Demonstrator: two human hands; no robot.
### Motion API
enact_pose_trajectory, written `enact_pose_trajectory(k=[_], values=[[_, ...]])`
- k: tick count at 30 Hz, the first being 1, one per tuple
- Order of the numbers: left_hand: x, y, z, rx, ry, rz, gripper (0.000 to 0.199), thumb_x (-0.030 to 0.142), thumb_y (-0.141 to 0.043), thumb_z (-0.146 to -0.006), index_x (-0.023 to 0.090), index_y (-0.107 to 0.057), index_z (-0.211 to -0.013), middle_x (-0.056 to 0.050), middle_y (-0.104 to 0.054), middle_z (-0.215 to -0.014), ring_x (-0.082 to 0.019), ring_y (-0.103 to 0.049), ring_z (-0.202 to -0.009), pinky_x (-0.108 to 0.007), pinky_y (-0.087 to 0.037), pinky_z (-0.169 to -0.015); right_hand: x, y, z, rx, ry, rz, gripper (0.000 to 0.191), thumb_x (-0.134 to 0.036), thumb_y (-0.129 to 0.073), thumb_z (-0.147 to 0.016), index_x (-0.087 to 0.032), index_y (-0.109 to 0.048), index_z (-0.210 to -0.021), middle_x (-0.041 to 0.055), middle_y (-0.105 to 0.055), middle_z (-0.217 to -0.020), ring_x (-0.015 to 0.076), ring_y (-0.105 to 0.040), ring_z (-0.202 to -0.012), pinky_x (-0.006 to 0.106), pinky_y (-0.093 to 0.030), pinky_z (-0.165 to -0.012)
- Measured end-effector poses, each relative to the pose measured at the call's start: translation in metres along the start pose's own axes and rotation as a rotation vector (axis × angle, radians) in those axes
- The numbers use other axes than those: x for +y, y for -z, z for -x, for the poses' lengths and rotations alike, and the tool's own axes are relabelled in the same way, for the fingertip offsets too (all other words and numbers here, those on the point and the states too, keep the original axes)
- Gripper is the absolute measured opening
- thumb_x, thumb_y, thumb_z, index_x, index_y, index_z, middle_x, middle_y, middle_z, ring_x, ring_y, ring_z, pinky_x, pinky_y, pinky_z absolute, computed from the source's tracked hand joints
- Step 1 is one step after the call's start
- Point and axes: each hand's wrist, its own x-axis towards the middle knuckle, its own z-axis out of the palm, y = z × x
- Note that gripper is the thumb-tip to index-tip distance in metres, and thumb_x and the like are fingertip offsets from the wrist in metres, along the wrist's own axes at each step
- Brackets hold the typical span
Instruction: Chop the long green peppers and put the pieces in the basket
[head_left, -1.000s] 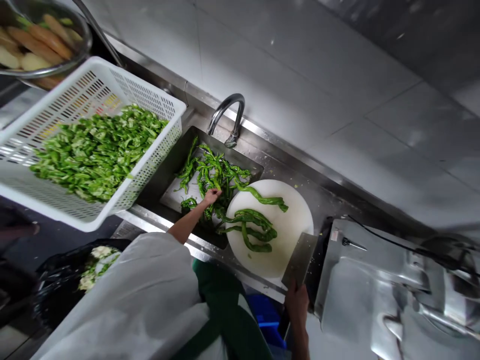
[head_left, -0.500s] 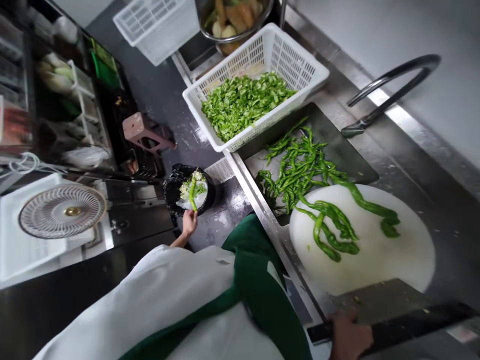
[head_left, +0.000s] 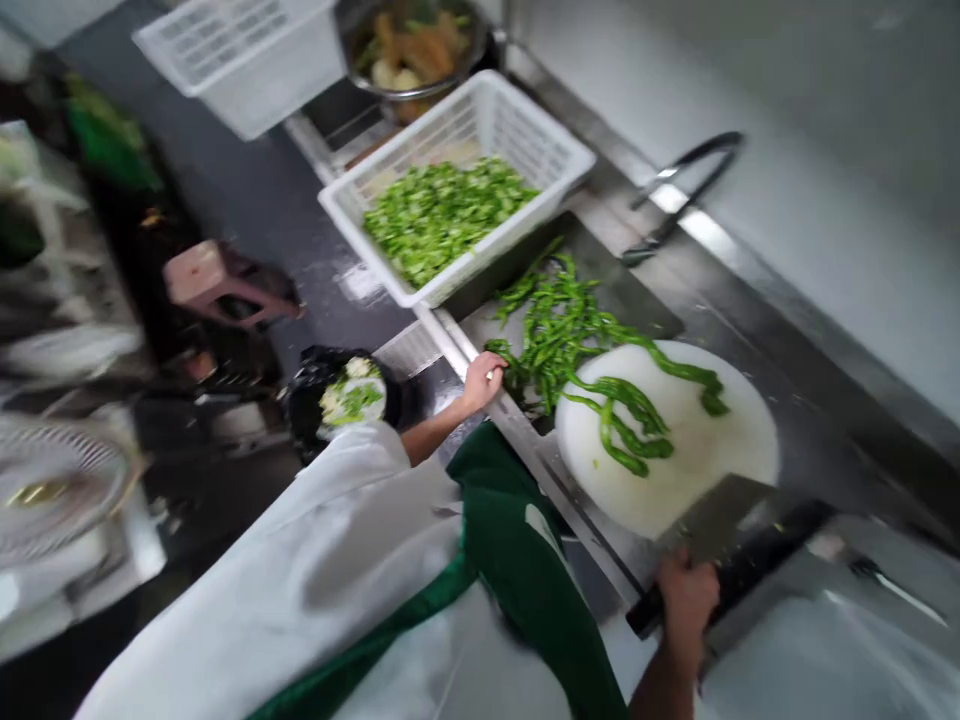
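My left hand [head_left: 484,382] is over the sink's metal front edge [head_left: 517,430], fingers curled beside the pile of long green peppers [head_left: 555,320]; what they hold, if anything, is hidden. Near the bottom right, my right hand [head_left: 686,595] is wrapped round the handle of a cleaver [head_left: 721,515], its wide blade at the near edge of the round white board [head_left: 712,440]. Several green peppers [head_left: 626,425] lie on the board. Cut green peppers [head_left: 450,215] fill part of a white basket [head_left: 517,225] behind the pile.
A black-lined bin [head_left: 304,400] with scraps stands on the floor at left, below a pink stool [head_left: 214,280]. A faucet [head_left: 697,170] arches at the right. A metal bowl [head_left: 412,90] of vegetables and a white crate [head_left: 270,85] are at the top.
My left hand has moved from above the bin to the pepper pile; the green pepper it held is no longer seen in it. The view has shifted, showing more of my right hand and the cleaver.
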Motion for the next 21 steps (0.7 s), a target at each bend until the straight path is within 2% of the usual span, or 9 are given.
enact_pose_trajectory(k=[2,5,8,10,11,13,15,18,21], values=[[0.053,-0.031,-0.02,-0.003,-0.239,0.113,0.028,0.019,-0.043,-0.096,0.022,-0.07,-0.09,-0.009,-0.071,-0.102,-0.02,-0.065,-0.103,-0.039,-0.052,-0.096,-0.006,0.001,0.005,-0.03,0.01,-0.079,0.05,-0.031,-0.028,-0.105,0.002,-0.063,-0.117,0.0355,-0.068,-0.104,0.0378,-0.071,-0.111,0.04,-0.055,-0.083],[0.124,-0.075,-0.07,-0.099,-0.508,0.256,0.028,0.022,-0.042,-0.097,0.022,-0.07,-0.094,-0.009,-0.069,-0.102,-0.021,-0.064,-0.102,-0.038,-0.051,-0.095,-0.014,0.001,-0.001,0.013,-0.074,-0.194,0.037,-0.03,-0.04,-0.107,-0.002,-0.062,-0.117,0.0273,-0.071,-0.108,0.0308,-0.071,-0.109,0.03,-0.05,-0.085],[0.185,-0.137,-0.12,-0.357,-0.682,0.235,0.026,0.018,-0.046,-0.094,0.019,-0.072,-0.097,-0.009,-0.068,-0.099,-0.023,-0.063,-0.1,-0.037,-0.05,-0.095,-0.017,-0.003,-0.009,0.044,-0.094,-0.233,0.035,-0.026,-0.039,-0.108,0.0,-0.058,-0.12,0.0265,-0.071,-0.109,0.0289,-0.071,-0.105,0.03,-0.048,-0.086],[0.211,-0.181,-0.139,-0.556,-0.743,0.102,0.023,0.016,-0.054,-0.089,0.017,-0.073,-0.101,-0.011,-0.069,-0.104,-0.026,-0.063,-0.103,-0.039,-0.049,-0.097,-0.019,-0.007,-0.008,0.064,-0.097,-0.248,0.033,-0.023,-0.038,-0.108,0.0,-0.057,-0.121,0.0244,-0.072,-0.109,0.0269,-0.072,-0.103,0.029,-0.048,-0.087],[0.219,-0.2,-0.145,-0.643,-0.745,0.011,0.025,0.017,-0.058,-0.087,0.017,-0.074,-0.107,-0.013,-0.07,-0.109,-0.028,-0.063,-0.106,-0.041,-0.048,-0.099,-0.02,-0.009,-0.007,0.07,-0.1,-0.254,0.032,-0.023,-0.038,-0.108,-0.001,-0.057,-0.121,0.0233,-0.072,-0.108,0.0262,-0.072,-0.102,0.029,-0.048,-0.087],[0.223,-0.23,-0.15,-0.777,-0.716,-0.182,0.043,0.018,-0.064,-0.084,0.018,-0.068,-0.127,-0.015,-0.069,-0.12,-0.031,-0.062,-0.112,-0.045,-0.045,-0.102,-0.021,-0.011,-0.005,0.078,-0.117,-0.265,0.031,-0.023,-0.038,-0.107,-0.003,-0.056,-0.123,0.0219,-0.073,-0.106,0.0257,-0.072,-0.1,0.029,-0.049,-0.085],[0.218,-0.244,-0.149,-0.869,-0.722,-0.328,0.058,0.019,-0.063,-0.087,0.02,-0.056,-0.144,-0.015,-0.069,-0.124,-0.032,-0.062,-0.115,-0.046,-0.044,-0.103,-0.022,-0.012,-0.005,0.08,-0.138,-0.286,0.032,-0.026,-0.039,-0.107,-0.004,-0.057,-0.123,0.021,-0.074,-0.105,0.0252,-0.073,-0.098,0.029,-0.05,-0.083],[0.199,-0.239,-0.144,-0.969,-0.867,-0.389,0.061,0.023,-0.053,-0.096,0.024,-0.043,-0.156,-0.014,-0.068,-0.128,-0.031,-0.061,-0.118,-0.044,-0.042,-0.106,-0.024,-0.014,-0.007,0.08,-0.177,-0.325,0.032,-0.026,-0.039,-0.107,-0.005,-0.058,-0.122,0.0205,-0.074,-0.102,0.0245,-0.073,-0.095,0.029,-0.05,-0.082],[0.181,-0.215,-0.134,-0.979,-0.967,-0.414,0.06,0.037,-0.05,-0.101,0.025,-0.04,-0.158,-0.016,-0.061,-0.136,-0.034,-0.056,-0.126,-0.048,-0.04,-0.108,-0.028,-0.015,-0.01,0.082,-0.214,-0.338,0.034,-0.026,-0.038,-0.107,-0.004,-0.056,-0.126,0.0215,-0.074,-0.102,0.0259,-0.073,-0.095,0.03,-0.05,-0.082]])
